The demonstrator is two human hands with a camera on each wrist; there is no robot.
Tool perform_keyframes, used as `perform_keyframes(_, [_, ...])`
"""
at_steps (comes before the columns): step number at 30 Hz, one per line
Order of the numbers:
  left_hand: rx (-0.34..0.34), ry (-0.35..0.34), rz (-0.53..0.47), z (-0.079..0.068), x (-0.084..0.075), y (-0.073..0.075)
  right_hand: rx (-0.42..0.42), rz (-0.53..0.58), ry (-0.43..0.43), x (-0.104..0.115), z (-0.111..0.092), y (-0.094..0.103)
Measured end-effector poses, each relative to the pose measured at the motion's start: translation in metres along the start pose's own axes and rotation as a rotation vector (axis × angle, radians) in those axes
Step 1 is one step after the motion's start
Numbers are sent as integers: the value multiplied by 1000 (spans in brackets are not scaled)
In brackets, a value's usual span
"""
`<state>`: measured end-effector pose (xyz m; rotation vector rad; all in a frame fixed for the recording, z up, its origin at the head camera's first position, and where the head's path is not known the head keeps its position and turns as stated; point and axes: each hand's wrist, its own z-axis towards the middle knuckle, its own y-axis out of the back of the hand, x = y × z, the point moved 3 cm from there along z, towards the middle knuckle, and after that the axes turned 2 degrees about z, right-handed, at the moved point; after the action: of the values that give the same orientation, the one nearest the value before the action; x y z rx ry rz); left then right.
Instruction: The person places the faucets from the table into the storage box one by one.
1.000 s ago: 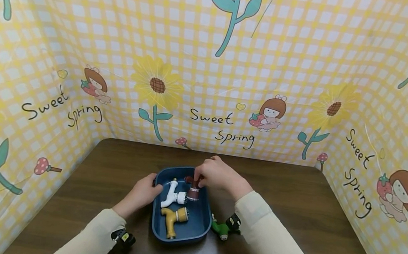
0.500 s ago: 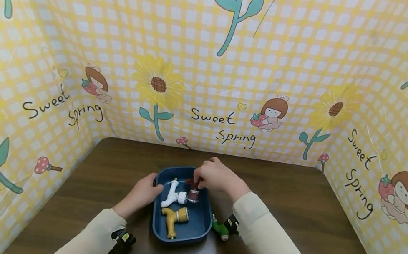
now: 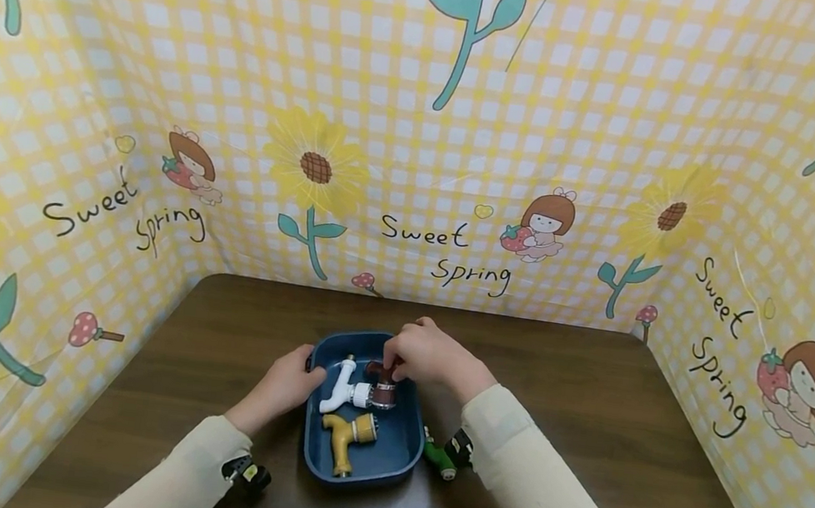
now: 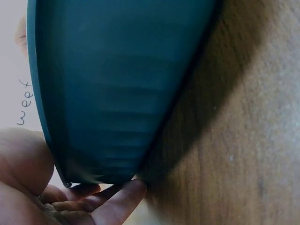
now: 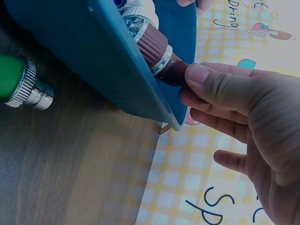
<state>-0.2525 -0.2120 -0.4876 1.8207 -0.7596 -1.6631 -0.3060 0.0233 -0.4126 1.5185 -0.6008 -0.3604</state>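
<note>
A dark red faucet (image 3: 384,390) lies in the far right part of the blue tray (image 3: 403,455). My right hand (image 3: 433,356) pinches its far end between thumb and fingers, plainly seen in the right wrist view, where the faucet (image 5: 153,45) slants inside the tray wall. My left hand (image 3: 287,383) grips the tray's left rim, thumb over the edge and fingers under the outside, as the left wrist view shows beside the tray wall (image 4: 112,93). A white faucet (image 3: 342,391) lies next to the red one, and a yellow faucet (image 3: 348,440) sits nearer the front.
A green faucet (image 3: 440,457) lies on the brown wooden table (image 3: 547,488) just right of the tray, partly behind the right wrist's camera. Yellow checked cloth (image 3: 448,166) with printed flowers walls in the table's back and sides.
The right hand has shifted slightly left and down with the red faucet, which now sits close against the white one. The left hand stays on the tray rim.
</note>
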Motion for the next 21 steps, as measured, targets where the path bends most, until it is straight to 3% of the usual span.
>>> perform_keyframes(21, [6,21,-10,4,3,-2,15,76,-19,-1,4,-7])
